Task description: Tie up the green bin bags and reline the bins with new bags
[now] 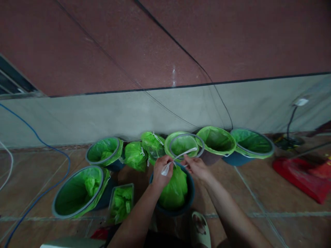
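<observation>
1. Nearest the camera, two bare forearms (pixel 139 213) reach up from the bottom edge, the hands close together above a green bag (pixel 174 191).
2. The green bag bulges inside a blue bin (pixel 191 197) on the tiled floor (pixel 248 199); the hands cover most of its gathered top.
3. The left hand (pixel 162 169) is curled nearly closed, pinching a white drawstring (pixel 184 153), with a loose end across its fingers. The right hand (pixel 197 167), likewise nearly closed, pinches the drawstring opposite.
4. A slipper (pixel 203 235) stands just beside the blue bin; left of the left forearm sits a clear box (pixel 133 194) of crumpled green plastic.
5. Behind, two tied bags (pixel 136 156) touch each other. Rightward, a grey ring (pixel 203 146) tilts over a lined bin (pixel 167 146), with two more lined bins (pixel 217 139) along the wall (pixel 90 117).
6. Leftward, two grey-rimmed bins (pixel 53 206) contain green plastic.
7. Farther out: a red dustpan (pixel 297 175) at right, a blue cable (pixel 55 186) at left, a black cable (pixel 181 46) down the wall.
</observation>
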Demonstrator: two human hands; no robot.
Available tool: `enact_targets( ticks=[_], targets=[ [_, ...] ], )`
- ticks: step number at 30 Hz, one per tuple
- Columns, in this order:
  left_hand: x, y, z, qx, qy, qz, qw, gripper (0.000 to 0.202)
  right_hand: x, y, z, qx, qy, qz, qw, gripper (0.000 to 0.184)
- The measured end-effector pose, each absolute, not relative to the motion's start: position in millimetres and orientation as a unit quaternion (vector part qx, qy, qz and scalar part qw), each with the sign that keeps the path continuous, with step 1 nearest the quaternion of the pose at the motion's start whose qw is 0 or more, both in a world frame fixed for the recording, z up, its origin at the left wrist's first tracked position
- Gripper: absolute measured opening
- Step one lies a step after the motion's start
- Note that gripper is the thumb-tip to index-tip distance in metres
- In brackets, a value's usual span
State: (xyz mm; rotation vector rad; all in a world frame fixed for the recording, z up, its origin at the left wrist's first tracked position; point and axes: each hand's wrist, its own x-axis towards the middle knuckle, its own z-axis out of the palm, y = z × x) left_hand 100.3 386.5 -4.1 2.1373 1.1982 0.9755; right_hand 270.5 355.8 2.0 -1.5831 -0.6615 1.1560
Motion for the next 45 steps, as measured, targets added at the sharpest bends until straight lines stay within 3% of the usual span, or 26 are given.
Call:
enact_targets(
  ticks=[2,4,8,16,19,23,27,31,36,41,45],
  targets=[
    [104,384,-6,0.783,0.444,0.357,0.25,0.01,253,359,-9,-0.672,-0.385,0.445,0.449,0.042],
    [106,381,-8,0.782,0.447,0.349,0.258,0.01,244,363,-16,-0.65,-0.431,0.438,0.447,0.04],
    [104,380,-7,0.792,0.448,0.314,0.271,0.014,244,366,-19,-0.63,-0.416,0.46,0.468,0.032],
    [100,382,0,0.781,0.523,0.215,0.265,0.02,258,361,-14,-0.74,-0.379,0.392,0.393,0.024],
    [100,387,-1,0.728,0.531,0.241,0.359,0.021,257,359,-15,-0.722,-0.375,0.4,0.421,0.025],
    [105,391,0,0.535,0.514,0.349,0.573,0.015,253,357,-14,-0.688,-0.401,0.409,0.446,0.027],
    [108,390,8,0.395,0.469,0.398,0.682,0.032,250,355,-9,-0.651,-0.474,0.384,0.452,0.033],
    [106,388,15,0.377,0.462,0.395,0.699,0.039,250,351,1,-0.634,-0.552,0.299,0.452,0.031],
    [104,385,18,0.436,0.409,0.368,0.712,0.022,252,348,8,-0.593,-0.649,0.159,0.449,0.023],
    [107,385,15,0.486,0.391,0.368,0.69,0.01,254,341,16,-0.602,-0.705,-0.011,0.374,0.02],
    [109,386,8,0.507,0.393,0.358,0.678,0.009,251,338,21,-0.623,-0.701,-0.07,0.341,0.016]
  ],
)
